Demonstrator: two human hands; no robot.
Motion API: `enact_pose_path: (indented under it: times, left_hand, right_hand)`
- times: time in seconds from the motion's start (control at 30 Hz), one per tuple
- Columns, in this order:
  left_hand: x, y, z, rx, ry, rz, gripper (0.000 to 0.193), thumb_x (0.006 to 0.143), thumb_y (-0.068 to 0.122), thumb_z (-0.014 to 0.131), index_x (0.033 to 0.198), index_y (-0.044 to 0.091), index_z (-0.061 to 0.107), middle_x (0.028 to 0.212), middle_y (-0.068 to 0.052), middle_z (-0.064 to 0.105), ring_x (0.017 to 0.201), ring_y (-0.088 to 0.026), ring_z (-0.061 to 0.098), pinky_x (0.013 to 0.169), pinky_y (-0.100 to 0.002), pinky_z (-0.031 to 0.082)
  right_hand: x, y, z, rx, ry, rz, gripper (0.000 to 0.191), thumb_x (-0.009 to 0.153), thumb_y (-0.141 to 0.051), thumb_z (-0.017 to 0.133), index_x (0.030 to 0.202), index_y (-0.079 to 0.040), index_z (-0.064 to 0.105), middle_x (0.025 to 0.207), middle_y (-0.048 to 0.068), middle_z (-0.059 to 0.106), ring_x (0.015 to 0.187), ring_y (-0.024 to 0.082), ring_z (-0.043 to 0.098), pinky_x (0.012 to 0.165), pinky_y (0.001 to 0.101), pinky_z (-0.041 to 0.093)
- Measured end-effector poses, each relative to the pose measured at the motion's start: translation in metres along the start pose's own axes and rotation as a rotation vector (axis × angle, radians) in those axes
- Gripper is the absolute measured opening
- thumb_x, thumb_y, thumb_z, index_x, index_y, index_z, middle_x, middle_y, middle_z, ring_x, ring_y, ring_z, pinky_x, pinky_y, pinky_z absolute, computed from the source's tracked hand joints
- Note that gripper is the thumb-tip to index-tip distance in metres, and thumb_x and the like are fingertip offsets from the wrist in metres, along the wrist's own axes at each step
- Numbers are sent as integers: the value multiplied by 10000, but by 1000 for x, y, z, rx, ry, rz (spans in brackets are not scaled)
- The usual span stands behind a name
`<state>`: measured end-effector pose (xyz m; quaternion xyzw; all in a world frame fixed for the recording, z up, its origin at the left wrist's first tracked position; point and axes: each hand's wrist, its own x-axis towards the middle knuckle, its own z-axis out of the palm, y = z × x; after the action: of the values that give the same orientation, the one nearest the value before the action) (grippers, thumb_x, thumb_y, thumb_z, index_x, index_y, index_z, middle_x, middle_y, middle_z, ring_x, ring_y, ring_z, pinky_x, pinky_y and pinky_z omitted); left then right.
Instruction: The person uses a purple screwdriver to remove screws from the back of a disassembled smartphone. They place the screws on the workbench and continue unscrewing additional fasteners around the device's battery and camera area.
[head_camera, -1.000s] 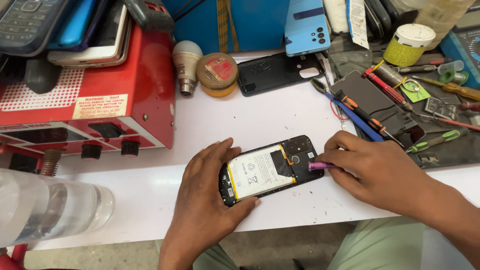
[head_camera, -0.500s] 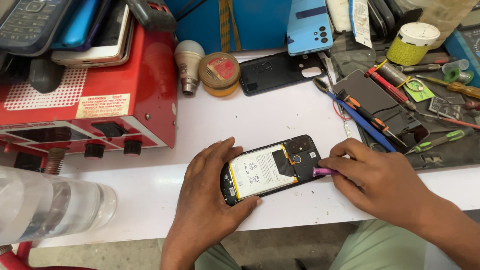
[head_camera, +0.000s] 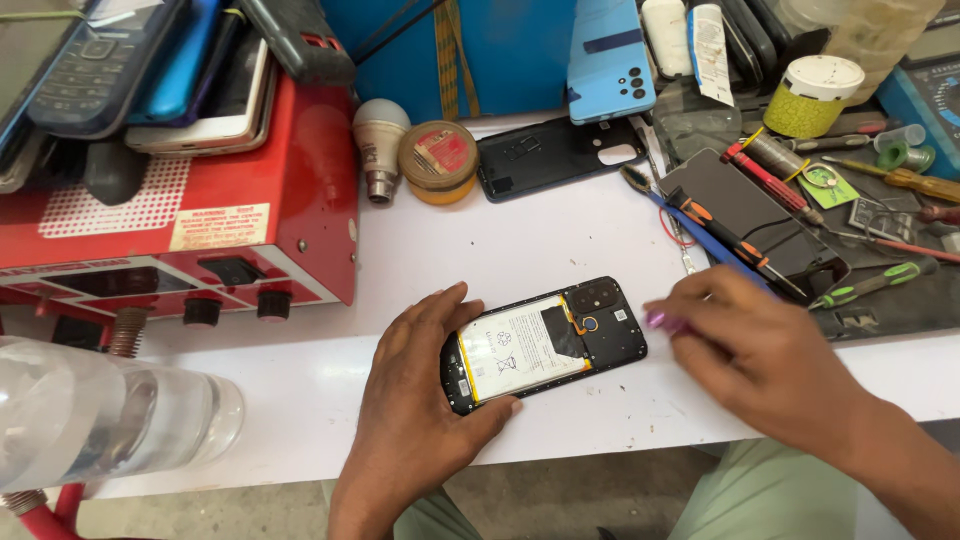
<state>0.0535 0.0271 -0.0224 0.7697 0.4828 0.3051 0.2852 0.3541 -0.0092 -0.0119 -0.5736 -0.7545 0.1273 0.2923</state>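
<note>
Opened phone, back off: left hand clamps its end flat on table; right hand pinches pink tool beside the camera end — advise low angle, light pressure, away from battery.

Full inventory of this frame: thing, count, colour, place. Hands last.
opened phone: 1, black with white battery, table centre
purple tool: 1, at phone's right end
red machine: 1, left, phones stacked on top
light bulb: 1, white, beside machine
round tin: 1, tan and red, right of bulb
black back cover: 1, rear centre
blue phone: 1, leaning at rear
screwdrivers: several, right mat
clear bottle: 1, lower left
left hand: grips phone's left end
right hand: blurred, holds purple tool
</note>
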Motion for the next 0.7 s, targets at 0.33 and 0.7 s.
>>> enact_pose_path:
  times: [0.33,0.7]
  left_hand:
    - [-5,3,4,7,61,29,929,620,144,834,1444,6,429,1378,-152,623,1358,-345,506,1142,-451,360]
    - [-4,8,6,-6,40,-34,942,610,135,828,1452,17,421,1362,-171,610,1313,-322,555,1109,-441,405]
  right_hand:
    - [-17,31,13,661,329,336,361,1146,-235,509,1150,46,736,822,74,655,662,92,560,581,237,469]
    - [-13,18,18,542,182,250,244,968,-157,656,1138,14,699,924,78,745,780,113,719,665,255,595]
